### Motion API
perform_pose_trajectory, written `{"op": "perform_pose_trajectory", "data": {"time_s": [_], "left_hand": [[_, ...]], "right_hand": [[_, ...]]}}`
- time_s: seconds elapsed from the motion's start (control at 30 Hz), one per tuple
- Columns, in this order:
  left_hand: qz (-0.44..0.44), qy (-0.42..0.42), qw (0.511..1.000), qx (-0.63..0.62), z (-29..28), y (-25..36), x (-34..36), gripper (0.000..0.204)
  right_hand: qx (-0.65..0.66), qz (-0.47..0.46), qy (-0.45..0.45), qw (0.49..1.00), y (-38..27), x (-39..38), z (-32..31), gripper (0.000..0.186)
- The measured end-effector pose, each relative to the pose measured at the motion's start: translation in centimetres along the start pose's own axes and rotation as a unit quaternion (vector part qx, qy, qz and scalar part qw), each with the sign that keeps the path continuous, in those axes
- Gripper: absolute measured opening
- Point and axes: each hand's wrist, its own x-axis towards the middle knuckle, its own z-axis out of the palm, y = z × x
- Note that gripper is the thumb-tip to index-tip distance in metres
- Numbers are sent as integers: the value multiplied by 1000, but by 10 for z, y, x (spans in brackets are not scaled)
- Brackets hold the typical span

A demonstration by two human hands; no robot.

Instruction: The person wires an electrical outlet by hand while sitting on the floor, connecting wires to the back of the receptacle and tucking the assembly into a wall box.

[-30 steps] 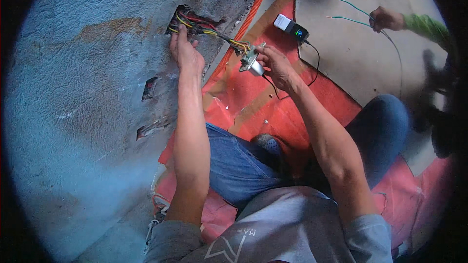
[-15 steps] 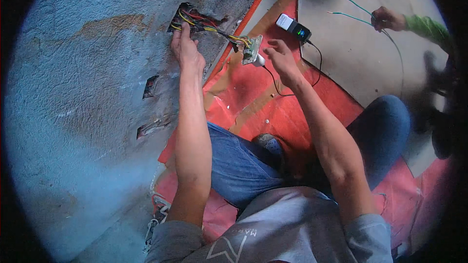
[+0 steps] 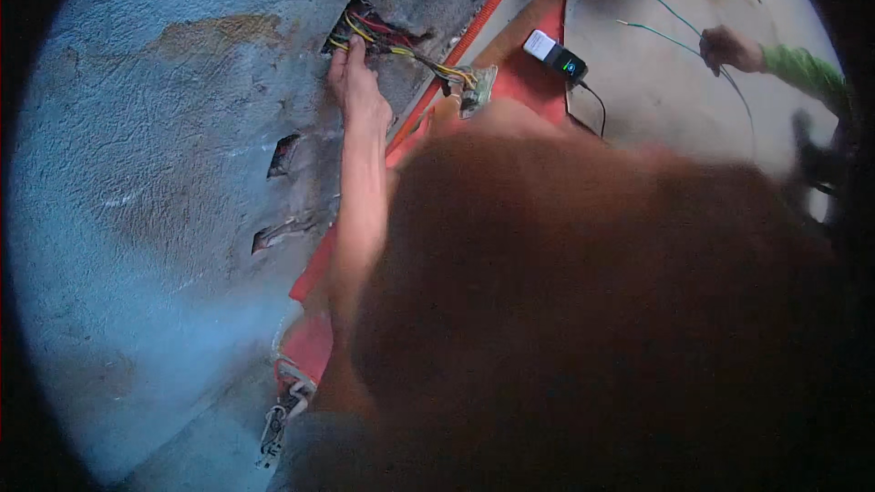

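My left hand (image 3: 355, 82) is up at an opening in the wall (image 3: 335, 29), its fingers closed on the wires (image 3: 358, 28) at the lower edge. These yellow, red and green-yellow wires run right to a pale socket plate (image 3: 481, 91) that hangs off the wall. A large, blurred brown shape (image 3: 592, 282) very near the camera seems to be my right hand or arm. Its fingers cannot be made out, and it covers my lap and most of the floor. The plate's lower edge lies close to this blur.
A co-worker's hand (image 3: 729, 47) with a green sleeve holds green wires (image 3: 670, 32) at the upper right. An orange corrugated conduit (image 3: 488, 11) runs along the wall's foot. A small device with a lit screen (image 3: 570, 64) lies on the floor. Two more wall cutouts (image 3: 284, 155) sit lower.
The brown blur now fills the lower right, where my right forearm, lap and the black cable's loop showed before. My left hand stays at the wall opening. The view has shifted slightly.
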Motion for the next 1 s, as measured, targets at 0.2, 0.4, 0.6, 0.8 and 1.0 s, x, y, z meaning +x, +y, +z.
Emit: {"op": "perform_pose_trajectory", "data": {"time_s": [0.2, 0.4, 0.6, 0.8, 1.0], "left_hand": [[27, 13, 999, -16, -19, 15, 6, 26], [11, 16, 1000, -19, -20, 7, -8, 29], [-9, 29, 1000, 2, -26, 9, 0, 33], [-17, 24, 1000, -7, -29, 10, 10, 32], [-4, 14, 1000, -8, -15, 5, 11, 32]], "right_hand": [[-21, 142, -114, 983, -10, -47, -70, 23], [-71, 415, 5, 907, 3, -209, -268, 19], [-35, 536, 104, 837, -15, -296, -354, 17], [-59, 544, 91, 832, -14, -280, -334, 18], [-122, 471, 1, 874, -28, -197, -242, 20]]}}
